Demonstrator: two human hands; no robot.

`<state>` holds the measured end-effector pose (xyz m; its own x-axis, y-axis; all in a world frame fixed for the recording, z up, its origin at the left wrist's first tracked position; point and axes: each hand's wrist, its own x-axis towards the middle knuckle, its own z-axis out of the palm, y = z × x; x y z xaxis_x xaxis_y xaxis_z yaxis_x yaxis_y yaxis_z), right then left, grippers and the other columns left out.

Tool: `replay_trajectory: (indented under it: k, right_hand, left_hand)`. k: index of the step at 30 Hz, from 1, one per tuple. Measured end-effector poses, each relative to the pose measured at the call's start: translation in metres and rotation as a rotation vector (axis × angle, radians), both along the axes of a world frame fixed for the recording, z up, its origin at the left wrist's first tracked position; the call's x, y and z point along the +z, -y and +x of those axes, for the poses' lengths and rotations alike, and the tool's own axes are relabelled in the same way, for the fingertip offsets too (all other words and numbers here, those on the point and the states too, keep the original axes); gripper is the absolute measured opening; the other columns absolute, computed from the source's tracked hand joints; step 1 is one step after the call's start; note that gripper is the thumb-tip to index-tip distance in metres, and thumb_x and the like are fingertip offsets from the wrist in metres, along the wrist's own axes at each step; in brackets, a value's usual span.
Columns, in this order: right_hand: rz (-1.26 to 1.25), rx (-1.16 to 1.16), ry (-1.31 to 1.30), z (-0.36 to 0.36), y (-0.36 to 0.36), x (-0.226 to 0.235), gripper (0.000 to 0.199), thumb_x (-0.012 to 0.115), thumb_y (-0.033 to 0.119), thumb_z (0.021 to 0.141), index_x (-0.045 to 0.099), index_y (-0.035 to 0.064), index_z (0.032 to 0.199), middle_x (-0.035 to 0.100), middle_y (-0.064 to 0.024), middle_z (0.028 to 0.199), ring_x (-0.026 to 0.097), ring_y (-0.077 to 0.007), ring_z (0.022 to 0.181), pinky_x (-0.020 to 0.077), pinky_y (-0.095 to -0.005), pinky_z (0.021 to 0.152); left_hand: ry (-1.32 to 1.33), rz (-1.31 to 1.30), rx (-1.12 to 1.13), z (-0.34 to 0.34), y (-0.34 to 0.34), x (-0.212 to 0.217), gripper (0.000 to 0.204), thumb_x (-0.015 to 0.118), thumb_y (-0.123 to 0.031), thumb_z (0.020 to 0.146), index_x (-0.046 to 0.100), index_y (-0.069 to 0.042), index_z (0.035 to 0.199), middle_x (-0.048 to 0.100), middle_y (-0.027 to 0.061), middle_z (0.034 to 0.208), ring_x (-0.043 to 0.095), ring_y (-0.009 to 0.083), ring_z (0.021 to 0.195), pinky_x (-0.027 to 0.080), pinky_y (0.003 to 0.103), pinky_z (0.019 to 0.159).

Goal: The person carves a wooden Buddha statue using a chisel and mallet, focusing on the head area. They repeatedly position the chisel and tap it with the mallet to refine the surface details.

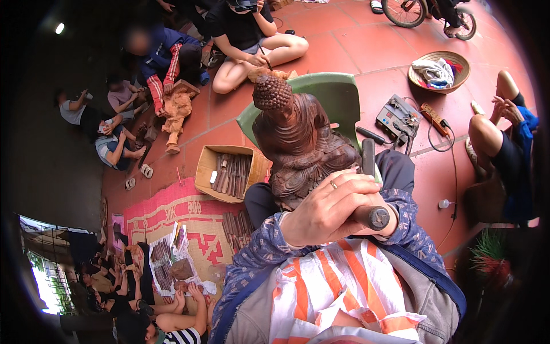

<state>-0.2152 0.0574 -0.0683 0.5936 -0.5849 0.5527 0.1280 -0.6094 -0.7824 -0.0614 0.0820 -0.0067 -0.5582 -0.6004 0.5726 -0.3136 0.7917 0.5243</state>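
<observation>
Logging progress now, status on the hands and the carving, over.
Left hand gripping chisel handle. Right hand hidden behind it. Wooden statue upright on lap, against green chair. Nothing in the way.

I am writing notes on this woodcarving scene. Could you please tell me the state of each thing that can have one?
Left hand: closed around the chisel handle.
Chisel: upright, gripped, against the statue.
Right hand: hidden behind the left hand.
Wooden statue: upright on the lap.
Cardboard box: open, filled with chisels.
Woven basket: holding cloths.
Green chair: standing behind the statue.
</observation>
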Motion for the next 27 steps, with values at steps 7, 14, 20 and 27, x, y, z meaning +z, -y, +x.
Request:
replay_trajectory:
  k: [7, 14, 20, 27]
  right_hand:
    - [0.252, -0.381, -0.179, -0.036, 0.017, -0.029, 0.052, 0.077, 0.014, 0.075, 0.051, 0.0005, 0.118, 0.053, -0.0133, 0.103, 0.060, -0.0195, 0.080, 0.0522, -0.0293, 0.067]
    - [0.128, -0.620, -0.650, -0.044, 0.019, -0.128, 0.094, 0.081, 0.029, 0.067, 0.029, -0.0087, 0.135, 0.049, -0.0264, 0.104, 0.059, -0.0440, 0.092, 0.0511, -0.0463, 0.075]
    - [0.290, -0.587, -0.712, -0.043, 0.027, -0.126, 0.109, 0.087, 0.031, 0.057, 0.025, -0.0080, 0.138, 0.048, -0.0293, 0.105, 0.060, -0.0455, 0.090, 0.0517, -0.0470, 0.076]
    - [0.416, -0.534, -0.634, -0.044, 0.041, -0.114, 0.094, 0.080, 0.027, 0.065, 0.030, -0.0074, 0.136, 0.052, -0.0265, 0.106, 0.061, -0.0414, 0.089, 0.0527, -0.0440, 0.076]
  left_hand:
    - [-0.129, 0.164, 0.068, 0.020, -0.023, 0.006, 0.028, 0.070, -0.009, 0.081, 0.056, 0.002, 0.103, 0.065, 0.0160, 0.094, 0.064, 0.0251, 0.075, 0.052, 0.034, 0.067]
    - [-0.030, 0.058, 0.084, 0.009, -0.007, 0.011, 0.051, 0.075, -0.005, 0.072, 0.057, 0.002, 0.120, 0.065, 0.0127, 0.085, 0.061, 0.0215, 0.061, 0.047, 0.030, 0.052]
    - [0.208, 0.019, 0.033, 0.003, 0.011, 0.033, 0.050, 0.079, -0.013, 0.065, 0.065, -0.003, 0.112, 0.055, 0.0051, 0.071, 0.058, 0.0196, 0.059, 0.047, 0.031, 0.051]
    - [0.237, -0.196, 0.007, -0.013, 0.055, 0.053, 0.045, 0.076, -0.018, 0.065, 0.067, -0.006, 0.107, 0.053, 0.0021, 0.072, 0.056, 0.0152, 0.058, 0.045, 0.027, 0.049]
